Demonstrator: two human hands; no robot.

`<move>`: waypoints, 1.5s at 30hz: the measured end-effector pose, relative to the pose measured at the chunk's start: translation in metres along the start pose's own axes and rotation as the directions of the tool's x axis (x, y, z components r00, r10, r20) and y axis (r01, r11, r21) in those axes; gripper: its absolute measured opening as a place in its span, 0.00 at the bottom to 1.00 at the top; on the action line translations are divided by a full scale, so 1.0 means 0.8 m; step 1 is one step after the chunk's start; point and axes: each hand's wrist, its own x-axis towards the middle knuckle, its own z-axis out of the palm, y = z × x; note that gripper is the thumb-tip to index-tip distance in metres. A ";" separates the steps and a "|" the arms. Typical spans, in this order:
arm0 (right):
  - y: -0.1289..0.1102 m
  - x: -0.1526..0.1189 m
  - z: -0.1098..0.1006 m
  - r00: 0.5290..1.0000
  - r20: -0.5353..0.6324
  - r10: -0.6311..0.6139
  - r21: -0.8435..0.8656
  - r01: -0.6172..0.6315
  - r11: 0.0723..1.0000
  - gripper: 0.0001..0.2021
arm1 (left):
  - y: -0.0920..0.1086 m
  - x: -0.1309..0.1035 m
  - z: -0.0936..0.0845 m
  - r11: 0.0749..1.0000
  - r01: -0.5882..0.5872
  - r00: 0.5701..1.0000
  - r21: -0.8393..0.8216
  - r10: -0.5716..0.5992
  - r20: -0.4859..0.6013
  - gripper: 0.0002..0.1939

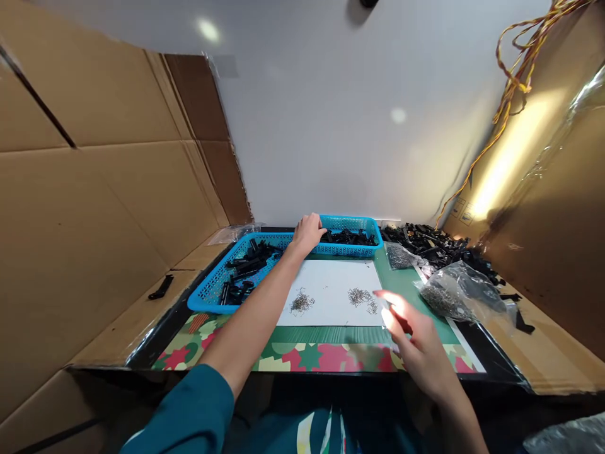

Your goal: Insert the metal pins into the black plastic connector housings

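My left hand (309, 233) reaches to the left end of the rear blue basket (352, 250), beside the black plastic parts (347, 237) in it. Its fingers are bent downward, and whatever they grip is hidden. Nearer me on the right, my right hand (418, 347) is over the right edge of a white sheet (331, 274). Its thumb and index finger are apart, with no object clearly visible between them. Two piles of tiny metal pieces lie on the sheet: a left pile (301, 302) and a right pile (360, 297), close to my right fingertips.
A larger blue basket (201, 293) of black parts stands at left. At right are two clear bags of small metal pieces, the nearer bag (444, 299) and the farther bag (399, 255), and a black parts heap (435, 243). Cardboard walls (118, 189) flank the table.
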 end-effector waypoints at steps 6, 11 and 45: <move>-0.004 -0.005 -0.010 0.989 0.135 -0.065 -0.155 0.086 0.984 0.21 | -0.049 0.013 -0.026 0.997 -0.029 0.991 0.077 0.018 0.135 0.20; 0.017 0.000 -0.005 0.992 0.116 0.040 -0.155 -0.022 0.988 0.22 | -0.112 -0.016 -0.081 0.964 0.013 0.985 0.266 -0.058 0.161 0.18; 0.079 0.013 0.009 0.992 -0.066 0.104 -0.374 -0.122 0.919 0.12 | -0.168 -0.068 -0.123 0.991 -0.094 0.923 -0.096 0.051 -0.382 0.07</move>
